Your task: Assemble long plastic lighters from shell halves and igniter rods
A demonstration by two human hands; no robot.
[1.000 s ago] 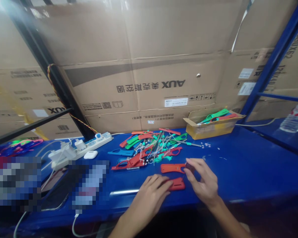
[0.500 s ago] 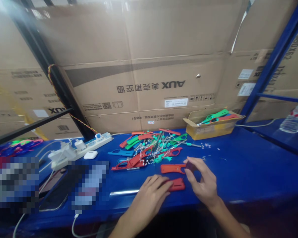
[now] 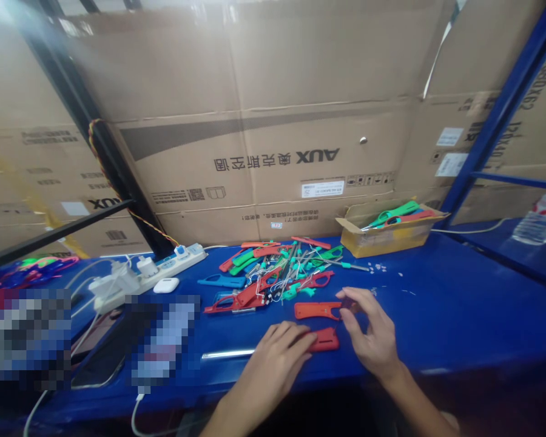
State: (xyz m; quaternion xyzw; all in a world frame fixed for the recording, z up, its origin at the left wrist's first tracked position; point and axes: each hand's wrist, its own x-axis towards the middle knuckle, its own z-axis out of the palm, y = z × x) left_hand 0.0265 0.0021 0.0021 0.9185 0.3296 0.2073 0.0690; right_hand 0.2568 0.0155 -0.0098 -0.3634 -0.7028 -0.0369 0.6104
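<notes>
My left hand (image 3: 282, 354) is closed over a red lighter casing (image 3: 326, 340) lying on the blue table, and covers its left part. A thin metal tube (image 3: 227, 352) sticks out to the left from under that hand. My right hand (image 3: 370, 331) is curled at the right end of an orange casing (image 3: 313, 310), thumb and index finger round a small dark piece (image 3: 346, 305). Behind both hands lies a pile of red, green and blue casings, metal tubes and white wires (image 3: 279, 273).
A cardboard box (image 3: 386, 237) of lighters stands at the back right, near a plastic bottle (image 3: 539, 221). On the left are a power strip (image 3: 182, 261), a white earphone case (image 3: 166, 285) and blurred phones (image 3: 166, 340) with cables. Large cartons (image 3: 255, 121) stand behind.
The fingers of my right hand have shifted slightly around the small dark piece. My left hand stays on the red casing.
</notes>
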